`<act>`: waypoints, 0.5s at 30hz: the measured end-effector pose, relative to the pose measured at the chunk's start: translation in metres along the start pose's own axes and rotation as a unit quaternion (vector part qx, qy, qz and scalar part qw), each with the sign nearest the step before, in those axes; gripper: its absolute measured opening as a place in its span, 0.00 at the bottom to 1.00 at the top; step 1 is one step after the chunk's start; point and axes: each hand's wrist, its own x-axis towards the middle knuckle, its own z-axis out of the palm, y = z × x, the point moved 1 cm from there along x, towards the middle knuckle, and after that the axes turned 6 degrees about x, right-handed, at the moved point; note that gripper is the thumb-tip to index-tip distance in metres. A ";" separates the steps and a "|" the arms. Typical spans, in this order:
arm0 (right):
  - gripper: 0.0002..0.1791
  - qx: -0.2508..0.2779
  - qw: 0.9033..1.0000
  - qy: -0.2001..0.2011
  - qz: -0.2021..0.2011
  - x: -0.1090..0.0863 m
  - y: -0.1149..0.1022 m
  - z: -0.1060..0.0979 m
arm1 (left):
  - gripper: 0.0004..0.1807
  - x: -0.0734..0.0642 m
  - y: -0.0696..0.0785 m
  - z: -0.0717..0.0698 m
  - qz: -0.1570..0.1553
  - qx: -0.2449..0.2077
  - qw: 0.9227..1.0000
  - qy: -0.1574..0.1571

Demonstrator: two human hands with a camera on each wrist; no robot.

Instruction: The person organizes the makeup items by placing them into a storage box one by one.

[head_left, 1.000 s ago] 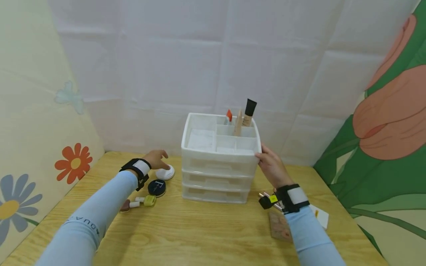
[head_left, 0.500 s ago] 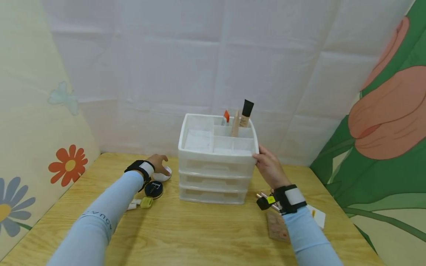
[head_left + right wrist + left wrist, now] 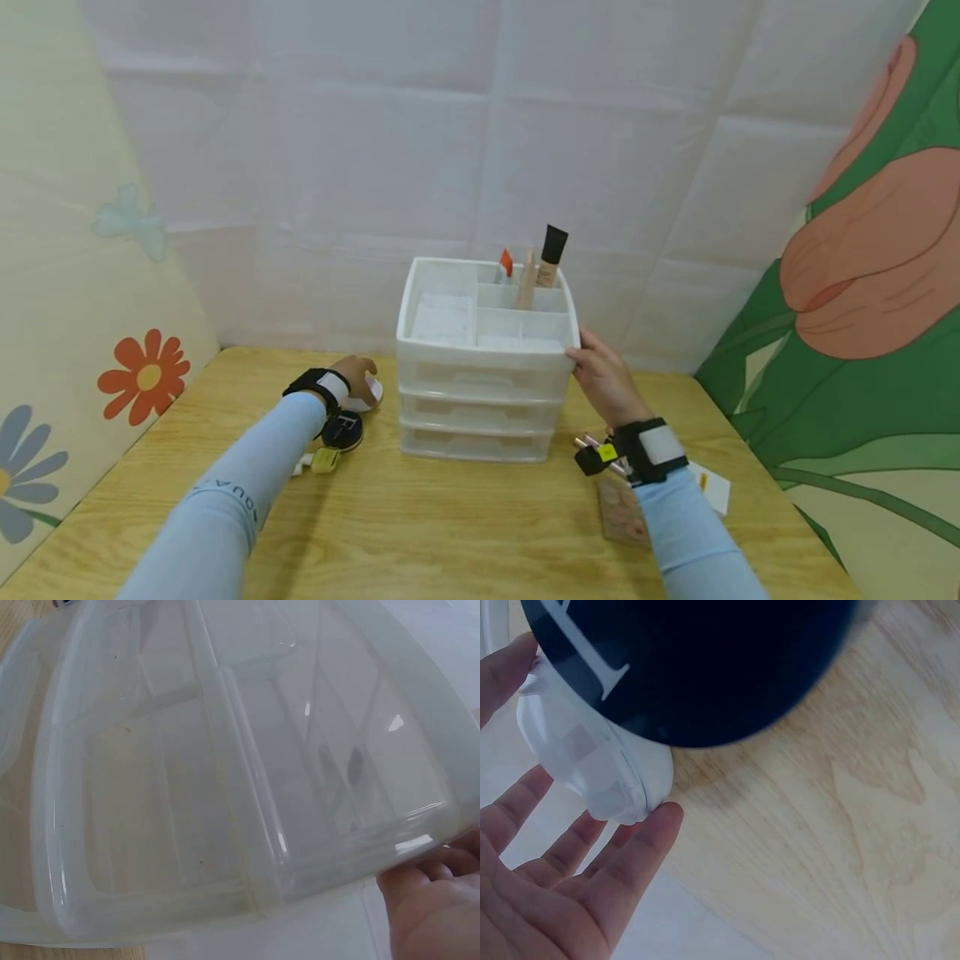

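Note:
At the left of the table, my left hand (image 3: 356, 377) has its thumb and fingers around the edge of a white round compact (image 3: 592, 757). A black round compact (image 3: 342, 431) with pale lettering lies just in front and fills the top of the left wrist view. My right hand (image 3: 609, 382) grips the upper right front corner of a white plastic drawer organizer (image 3: 483, 358), thumb at the front and fingers along the side. Its three clear drawers are closed. In its top tray stand a black-capped foundation tube (image 3: 552, 254), a beige tube (image 3: 527, 283) and a red-tipped tube (image 3: 506, 265).
A yellow-green nail polish bottle (image 3: 326, 460) lies near the left forearm, beside a partly hidden white cap (image 3: 302, 464). By the right wrist are several slim pink tubes (image 3: 588, 442), a patterned palette (image 3: 621, 512) and a white card (image 3: 715, 490). A white cloth (image 3: 337, 167) hangs behind the table.
My left hand has moved down onto the white compact and closed its fingers around it. The right hand keeps its hold on the organizer. The head view has shifted slightly.

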 end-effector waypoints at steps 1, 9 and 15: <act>0.33 -0.002 1.000 0.001 0.000 0.000 0.000 0.000 | 0.34 0.000 0.000 0.000 -0.005 -0.005 1.000 -0.001; 0.33 -0.014 1.000 0.005 -0.004 -0.002 -0.001 -0.003 | 0.31 -0.002 0.003 0.000 -0.013 -0.010 1.000 -0.004; 0.33 -0.012 1.000 0.001 -0.003 -0.002 0.001 -0.003 | 0.31 -0.001 -0.001 0.002 -0.013 -0.004 1.000 -0.002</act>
